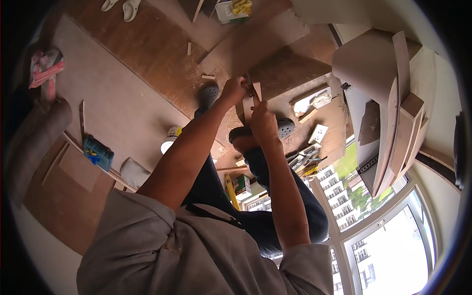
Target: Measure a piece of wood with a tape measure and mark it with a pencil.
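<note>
1. The pale sheet (113,81), the biggest thing here, spreads well to the left of the right shoe (285,129); best to keep it free of pressure and turn the body toward the shoe's side instead.
2. The tool pile (302,157) lies near the right shoe, on its right and nearer the body, with the white socket strip (318,133) just beyond it. Keep the right elbow from sweeping out over either one.
3. The right shoe itself sits beneath the work, so good form means planting it firmly – and keeping any edge or point angled away from it.
4. Both hands are closed, with little gap in the fingers: the left hand (234,92) curls at the far end of the wood piece, while the right hand (264,122) is folded around its near right side, above the shoe. One should steady while the other applies force, thumbs off the edge.
5. The wood piece (247,109) is just beyond the right shoe, between the hands; short, controlled movements should suit it.
6. The slim dark piece (249,78) is at the wood's far end – too small and blurred to tell whether it is a tool, so treat it as sharp.
</note>
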A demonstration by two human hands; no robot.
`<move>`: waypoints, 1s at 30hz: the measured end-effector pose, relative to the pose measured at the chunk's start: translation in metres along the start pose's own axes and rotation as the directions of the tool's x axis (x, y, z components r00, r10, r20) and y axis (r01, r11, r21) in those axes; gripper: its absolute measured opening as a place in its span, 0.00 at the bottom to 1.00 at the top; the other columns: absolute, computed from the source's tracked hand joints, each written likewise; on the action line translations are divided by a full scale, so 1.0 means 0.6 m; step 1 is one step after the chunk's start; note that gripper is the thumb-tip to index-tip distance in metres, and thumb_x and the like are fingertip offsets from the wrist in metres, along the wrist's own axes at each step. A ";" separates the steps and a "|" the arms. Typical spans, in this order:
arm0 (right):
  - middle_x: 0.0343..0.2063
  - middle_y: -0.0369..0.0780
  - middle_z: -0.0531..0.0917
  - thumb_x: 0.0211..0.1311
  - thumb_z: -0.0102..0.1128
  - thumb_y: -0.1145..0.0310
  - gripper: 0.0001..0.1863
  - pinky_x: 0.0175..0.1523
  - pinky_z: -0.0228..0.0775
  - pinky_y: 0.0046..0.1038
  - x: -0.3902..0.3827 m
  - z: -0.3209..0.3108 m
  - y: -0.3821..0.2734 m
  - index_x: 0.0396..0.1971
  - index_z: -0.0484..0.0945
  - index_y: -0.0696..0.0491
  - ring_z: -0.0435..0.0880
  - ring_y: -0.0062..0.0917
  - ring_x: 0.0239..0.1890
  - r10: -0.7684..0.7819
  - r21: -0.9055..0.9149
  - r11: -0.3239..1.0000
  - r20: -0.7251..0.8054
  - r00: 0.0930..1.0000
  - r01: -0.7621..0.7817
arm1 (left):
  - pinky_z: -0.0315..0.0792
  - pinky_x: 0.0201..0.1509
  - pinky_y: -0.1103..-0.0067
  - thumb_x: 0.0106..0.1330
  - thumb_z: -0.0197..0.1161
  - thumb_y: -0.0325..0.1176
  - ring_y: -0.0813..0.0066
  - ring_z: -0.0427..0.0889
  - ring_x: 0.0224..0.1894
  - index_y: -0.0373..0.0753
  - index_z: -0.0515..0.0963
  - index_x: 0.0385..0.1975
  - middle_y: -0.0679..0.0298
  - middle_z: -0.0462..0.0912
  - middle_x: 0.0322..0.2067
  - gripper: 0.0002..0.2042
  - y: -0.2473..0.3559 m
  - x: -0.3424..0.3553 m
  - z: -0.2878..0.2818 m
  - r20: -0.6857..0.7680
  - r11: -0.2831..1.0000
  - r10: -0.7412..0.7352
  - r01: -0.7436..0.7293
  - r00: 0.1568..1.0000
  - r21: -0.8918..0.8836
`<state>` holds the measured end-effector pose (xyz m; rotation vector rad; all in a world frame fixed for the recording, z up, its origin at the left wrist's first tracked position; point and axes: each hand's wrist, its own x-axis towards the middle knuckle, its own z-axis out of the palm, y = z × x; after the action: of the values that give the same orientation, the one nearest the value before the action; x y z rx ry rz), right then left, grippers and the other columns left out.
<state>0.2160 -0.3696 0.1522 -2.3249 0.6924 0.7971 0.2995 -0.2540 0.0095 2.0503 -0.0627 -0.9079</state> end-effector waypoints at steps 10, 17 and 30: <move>0.32 0.63 0.84 0.78 0.44 0.62 0.13 0.40 0.72 0.62 -0.093 -0.027 -0.011 0.52 0.69 0.54 0.82 0.64 0.36 -0.144 0.143 0.978 -0.075 0.987 0.154 | 0.78 0.52 0.64 0.65 0.67 0.37 0.52 0.87 0.48 0.34 0.84 0.46 0.47 0.87 0.42 0.15 -0.032 -0.007 -0.009 -0.024 1.000 -0.020 0.020 1.000 0.007; 0.33 0.60 0.84 0.77 0.45 0.63 0.14 0.36 0.75 0.57 -0.164 -0.066 0.006 0.48 0.74 0.57 0.84 0.60 0.36 -0.282 -0.009 0.959 -0.118 0.952 0.282 | 0.78 0.51 0.63 0.64 0.68 0.38 0.48 0.87 0.47 0.33 0.85 0.43 0.45 0.87 0.39 0.14 -0.029 -0.006 -0.006 -0.106 1.000 0.019 -0.017 0.994 0.018; 0.30 0.60 0.84 0.79 0.43 0.61 0.15 0.38 0.77 0.55 -0.232 -0.080 -0.007 0.47 0.74 0.57 0.85 0.60 0.35 0.000 0.153 0.988 -0.015 1.000 0.002 | 0.78 0.53 0.64 0.66 0.65 0.36 0.50 0.87 0.49 0.34 0.84 0.46 0.46 0.87 0.43 0.14 -0.055 -0.019 -0.005 -0.080 0.999 -0.021 0.024 0.997 0.034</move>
<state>0.1409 -0.3594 0.2783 -2.1947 0.7324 0.7019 0.2838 -0.2274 -0.0073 2.1215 -0.0125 -0.8438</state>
